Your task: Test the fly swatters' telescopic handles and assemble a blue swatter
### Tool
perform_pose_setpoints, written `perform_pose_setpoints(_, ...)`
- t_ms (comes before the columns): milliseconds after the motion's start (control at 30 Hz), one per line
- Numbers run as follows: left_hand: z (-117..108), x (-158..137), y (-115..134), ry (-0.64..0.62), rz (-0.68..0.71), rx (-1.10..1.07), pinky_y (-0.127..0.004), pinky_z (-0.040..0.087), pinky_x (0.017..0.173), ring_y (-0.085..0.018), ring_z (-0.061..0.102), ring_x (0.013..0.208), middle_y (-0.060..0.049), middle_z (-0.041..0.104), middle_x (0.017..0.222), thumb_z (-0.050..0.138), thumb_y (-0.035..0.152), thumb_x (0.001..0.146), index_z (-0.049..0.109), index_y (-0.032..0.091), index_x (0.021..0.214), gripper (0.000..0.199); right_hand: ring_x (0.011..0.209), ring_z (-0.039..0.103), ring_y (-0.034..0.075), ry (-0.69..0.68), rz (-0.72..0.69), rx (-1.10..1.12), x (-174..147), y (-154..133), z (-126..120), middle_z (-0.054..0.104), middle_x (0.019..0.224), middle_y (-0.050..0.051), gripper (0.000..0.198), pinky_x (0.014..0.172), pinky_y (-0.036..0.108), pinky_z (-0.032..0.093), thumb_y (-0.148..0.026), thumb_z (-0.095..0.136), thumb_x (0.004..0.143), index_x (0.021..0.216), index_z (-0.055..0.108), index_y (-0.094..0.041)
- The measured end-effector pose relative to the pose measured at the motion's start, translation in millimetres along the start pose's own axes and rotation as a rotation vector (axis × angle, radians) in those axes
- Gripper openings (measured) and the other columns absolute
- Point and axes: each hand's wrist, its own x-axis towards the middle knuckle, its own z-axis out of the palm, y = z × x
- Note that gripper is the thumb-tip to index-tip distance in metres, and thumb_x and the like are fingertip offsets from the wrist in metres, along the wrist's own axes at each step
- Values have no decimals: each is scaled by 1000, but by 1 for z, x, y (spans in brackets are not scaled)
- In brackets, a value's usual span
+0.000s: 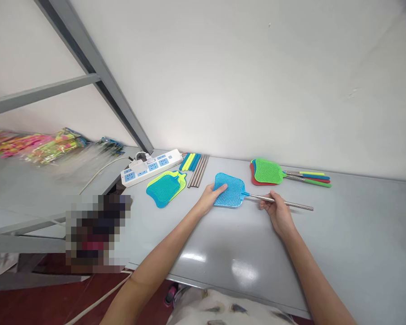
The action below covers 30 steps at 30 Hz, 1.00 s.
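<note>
Between my hands is a blue fly swatter [235,185] with a perforated square head and a bare metal rod [299,206]. My left hand [209,197] pinches the head at its left edge, thumb on top. Around the middle of the rod, my right hand [276,212] has its fingers closed. Behind my left hand lie several loose metal rods [198,171] and a row of blue and yellow grip sleeves [190,161]. Loose teal and yellow swatter heads [164,189] overlap to the left. A stack of swatters with coloured grips, a green one [269,171] on top, rests at the back right.
A white power strip [152,168] with plugs lies at the table's back left. Grey metal framing [98,79] rises there beside a surface with bagged colourful items [54,146]. A white wall [240,81] stands behind the grey table [365,234]. A blurred patch covers the left edge.
</note>
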Motion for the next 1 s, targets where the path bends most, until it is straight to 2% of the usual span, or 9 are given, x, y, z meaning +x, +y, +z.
perform_pose_setpoints(1000, -1, -2, 1, -9, 23, 6, -34, 43, 80, -21, 60, 82, -12, 64, 92, 64, 36, 64, 60, 10, 91, 38, 53, 50, 13, -43, -8, -8, -2, -1, 2, 55, 55, 1, 24, 53, 26, 41, -32, 49, 76, 60, 57, -15)
